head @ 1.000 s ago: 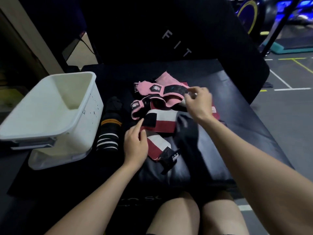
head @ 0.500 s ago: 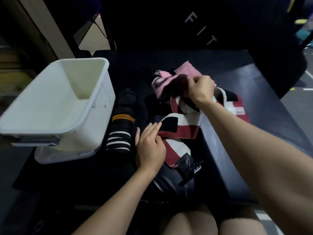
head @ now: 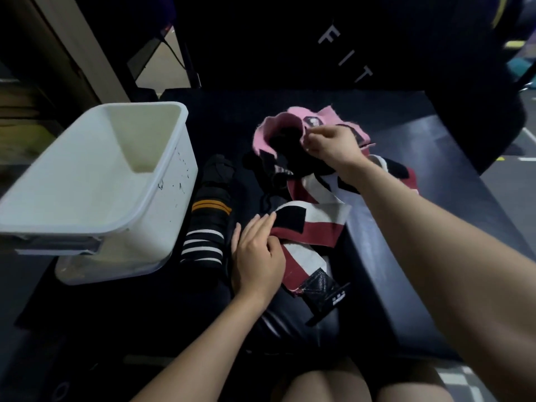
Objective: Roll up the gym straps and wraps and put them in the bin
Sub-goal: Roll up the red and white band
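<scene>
A pile of gym wraps lies on a black padded bench (head: 435, 181). My right hand (head: 330, 146) pinches the edge of a pink strap (head: 269, 132) at the back of the pile and lifts it. A red, white and black wrap (head: 313, 224) sprawls in front of it. My left hand (head: 258, 256) rests on that wrap's near end, fingers fairly straight. A black wrap with white and orange stripes (head: 207, 221) lies just left of my left hand. The white plastic bin (head: 162, 227) stands at the left, with nothing visible inside.
A black upright pad with white letters (head: 345, 50) rises behind the bench. A white lid (head: 87, 274) lies under the bin. My bare knees (head: 327, 384) are at the bottom edge. Grey floor shows at the far right.
My right hand has taken hold of the pink strap and raised its edge, so it now curls up. My left hand has stayed on the red and white wrap. The camera has tilted down.
</scene>
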